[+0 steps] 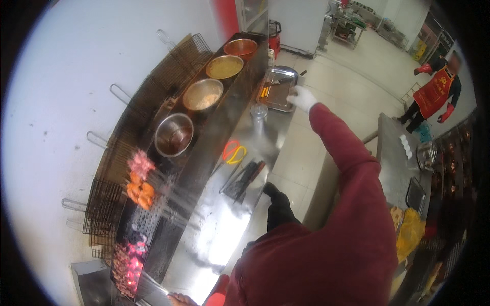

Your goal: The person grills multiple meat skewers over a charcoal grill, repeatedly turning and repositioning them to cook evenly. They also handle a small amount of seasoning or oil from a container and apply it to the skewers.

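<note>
My right hand (302, 98), in a white glove, is at the near rim of a metal tray (281, 106); whether its fingers grip the rim cannot be made out. Several yellow-handled items (264, 91) and a dark tool lie in the tray. At the bottom edge my left hand (182, 299), partly cut off, is closed around the metal ends of skewers (155, 282). Their meat (124, 267) lies over glowing coals. Farther up the grill, orange meat pieces (141, 192) and pink meat pieces (141, 164) on skewers look blurred, with smoke about them.
Four metal bowls, one reddish inside (240, 47), line the grill's upper end. Wire grill baskets (101, 204) lean on the wall. Scissors (234, 152), a dark brush-like tool (243, 181) and a clear-lidded container (259, 111) stand or lie on the counter. A person (434, 90) stands far right.
</note>
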A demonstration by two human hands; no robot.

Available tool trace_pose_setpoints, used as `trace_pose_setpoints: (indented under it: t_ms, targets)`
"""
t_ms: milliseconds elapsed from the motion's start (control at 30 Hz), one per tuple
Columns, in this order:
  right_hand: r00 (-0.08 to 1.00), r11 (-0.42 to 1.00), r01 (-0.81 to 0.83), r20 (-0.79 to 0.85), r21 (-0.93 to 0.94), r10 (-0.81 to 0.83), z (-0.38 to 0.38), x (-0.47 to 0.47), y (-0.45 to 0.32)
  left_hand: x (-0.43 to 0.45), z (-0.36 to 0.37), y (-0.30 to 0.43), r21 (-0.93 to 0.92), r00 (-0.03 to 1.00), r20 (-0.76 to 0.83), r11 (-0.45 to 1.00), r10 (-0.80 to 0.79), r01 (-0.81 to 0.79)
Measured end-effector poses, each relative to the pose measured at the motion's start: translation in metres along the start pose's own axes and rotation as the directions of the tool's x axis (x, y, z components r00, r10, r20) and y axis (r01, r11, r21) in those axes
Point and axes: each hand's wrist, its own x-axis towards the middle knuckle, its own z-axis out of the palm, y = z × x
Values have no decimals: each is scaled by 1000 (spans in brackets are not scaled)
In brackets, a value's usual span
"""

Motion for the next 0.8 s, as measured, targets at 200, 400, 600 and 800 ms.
trace_pose_setpoints:
  t_ms: [200,400,600,800]
  targets:
    - [995,974,86,-34,-210,-95,46,197,-21,13,-36,-31,50,997,-79,999,15,-11]
    - [989,979,78,141,-189,-51,49,430,163,49,-38,-4,-50,989,73,991,127,-124]
    - [986,955,-80,118,-286,118,112,513,206,9,12,-3,-341,998,-49,939,32,-47]
    - [983,951,-100,118,-294,140,120,506,191,-6,41,14,-314,993,-103,946,51,-81]
